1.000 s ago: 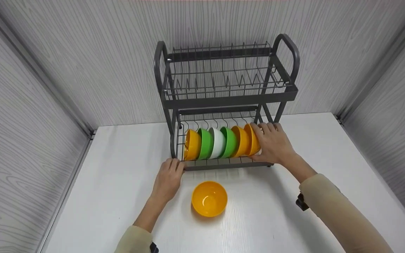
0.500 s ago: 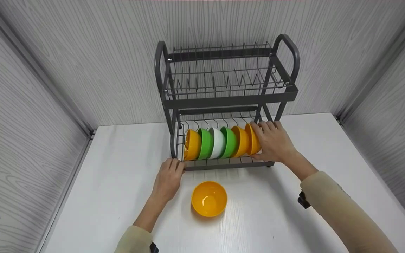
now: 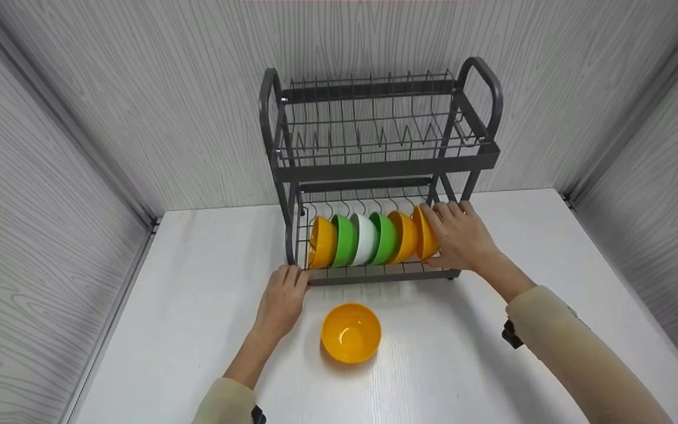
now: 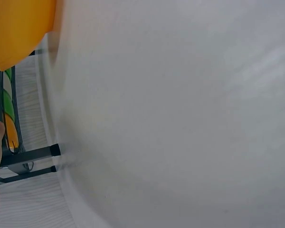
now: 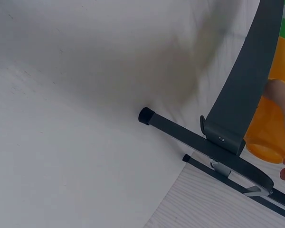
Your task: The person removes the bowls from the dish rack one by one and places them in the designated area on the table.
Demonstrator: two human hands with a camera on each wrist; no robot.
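A dark two-tier dish rack stands on the table, with orange, green and white bowls on edge in a row on its lower tier. My right hand holds the rightmost orange bowl, thumb at its front and fingers over its far side. Beside it leans another orange bowl. My left hand grips the front left corner of the lower tier. Between my arms, a loose orange bowl sits upright on the table. In the right wrist view my thumb presses the held bowl.
The upper tier has wire slots and a curved handle at each end. A grained panel stands behind the rack, with side walls left and right. White table surface extends on both sides.
My right hand has shifted slightly right and away from me with the rightmost orange bowl, which stands a little straighter. The left hand and the loose bowl have stayed put.
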